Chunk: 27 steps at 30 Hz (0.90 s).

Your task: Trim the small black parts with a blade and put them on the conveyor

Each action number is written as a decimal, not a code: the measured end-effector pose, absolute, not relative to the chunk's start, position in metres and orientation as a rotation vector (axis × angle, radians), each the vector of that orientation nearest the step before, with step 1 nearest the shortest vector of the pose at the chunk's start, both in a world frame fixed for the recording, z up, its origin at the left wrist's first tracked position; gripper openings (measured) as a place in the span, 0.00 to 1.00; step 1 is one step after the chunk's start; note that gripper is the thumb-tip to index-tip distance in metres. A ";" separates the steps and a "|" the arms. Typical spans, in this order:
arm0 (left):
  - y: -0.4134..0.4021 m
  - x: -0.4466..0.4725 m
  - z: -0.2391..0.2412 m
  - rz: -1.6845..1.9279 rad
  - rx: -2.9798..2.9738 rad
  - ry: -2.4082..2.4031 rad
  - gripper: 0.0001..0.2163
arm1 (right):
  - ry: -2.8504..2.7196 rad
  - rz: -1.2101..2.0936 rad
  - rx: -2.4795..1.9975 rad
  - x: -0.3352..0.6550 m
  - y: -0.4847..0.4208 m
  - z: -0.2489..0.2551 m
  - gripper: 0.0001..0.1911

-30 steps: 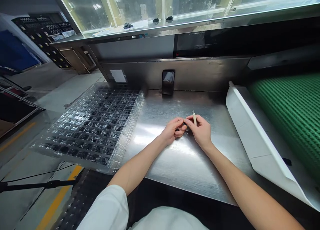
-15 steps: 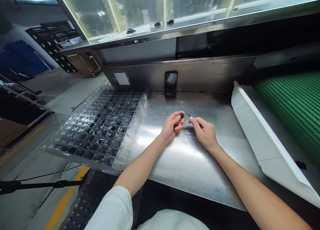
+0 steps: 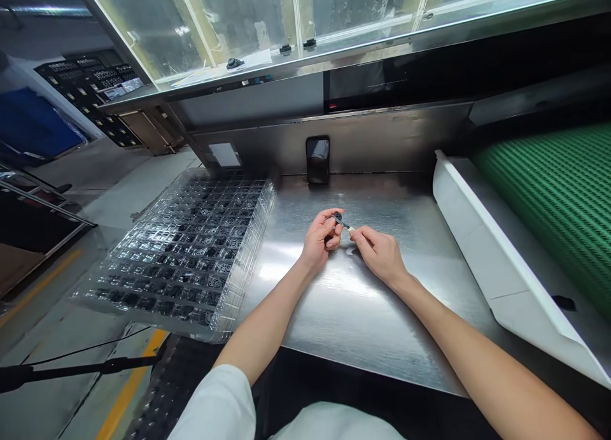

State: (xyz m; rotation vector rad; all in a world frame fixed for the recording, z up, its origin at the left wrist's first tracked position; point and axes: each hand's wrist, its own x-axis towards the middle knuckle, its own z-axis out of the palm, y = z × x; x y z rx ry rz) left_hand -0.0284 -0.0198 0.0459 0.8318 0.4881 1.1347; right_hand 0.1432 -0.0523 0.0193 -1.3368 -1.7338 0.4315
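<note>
Over the steel worktable [image 3: 363,300] my left hand [image 3: 319,241] pinches a small black round part [image 3: 337,218] between thumb and forefinger. My right hand [image 3: 379,255] grips a thin pale stick [image 3: 348,227], whose dark tip points left and touches the black part. Both hands hover close together just above the table's middle. What else my left palm holds is hidden by the curled fingers.
A stack of clear plastic trays [image 3: 186,249] filled with several small black parts lies on the left. A dark phone [image 3: 317,160] leans against the steel back wall. A white guide wall [image 3: 482,242] borders a green conveyor belt [image 3: 558,198] on the right.
The stick in my right hand swung from upright to pointing left, and its tip now meets the black part. My left hand lifted that part up between its fingertips.
</note>
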 end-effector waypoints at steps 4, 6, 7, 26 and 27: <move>-0.020 -0.028 0.046 1.136 0.842 0.474 0.16 | -1.732 0.362 -1.350 0.145 -0.052 0.020 0.29; -0.021 -0.028 0.046 1.132 0.843 0.460 0.16 | -1.716 0.355 -1.354 0.146 -0.051 0.020 0.29; -0.021 -0.028 0.046 1.130 0.841 0.455 0.16 | -1.706 0.357 -1.354 0.146 -0.051 0.020 0.29; -0.021 -0.028 0.049 1.123 0.751 0.510 0.13 | -1.742 0.350 -1.336 0.143 -0.053 0.019 0.28; -0.021 -0.028 0.049 1.121 0.746 0.519 0.12 | -1.739 0.354 -1.338 0.143 -0.053 0.018 0.28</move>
